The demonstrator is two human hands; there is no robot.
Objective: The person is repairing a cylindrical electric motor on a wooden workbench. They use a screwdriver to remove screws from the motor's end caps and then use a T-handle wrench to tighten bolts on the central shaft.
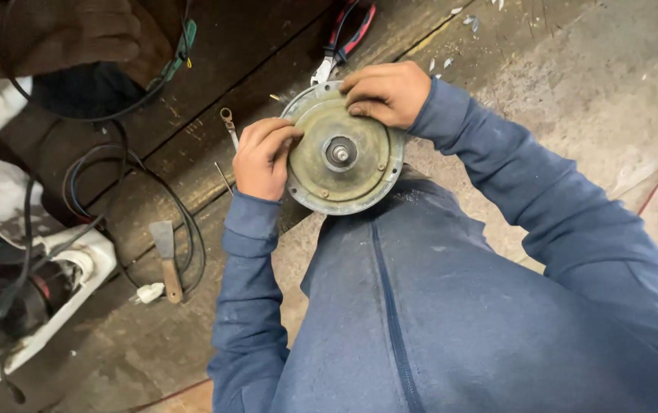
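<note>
I hold a round, dull-metal motor housing [342, 164] in front of my body, its flat face up, with a short shaft and bearing at its centre. My left hand [262, 157] grips its left rim, fingers curled over the edge. My right hand [386, 92] grips the top right rim, fingertips pressed on the face. Small screws sit around the disc's edge. Both arms wear blue sleeves.
A scraper with a wooden handle [167, 260] lies on the dark wooden boards at left. Black cables [126, 183] loop beside it. Red-handled pliers [342, 42] and a small spanner [229, 126] lie beyond the housing. A dirty white casing [46, 298] stands at far left. Concrete floor lies to the right.
</note>
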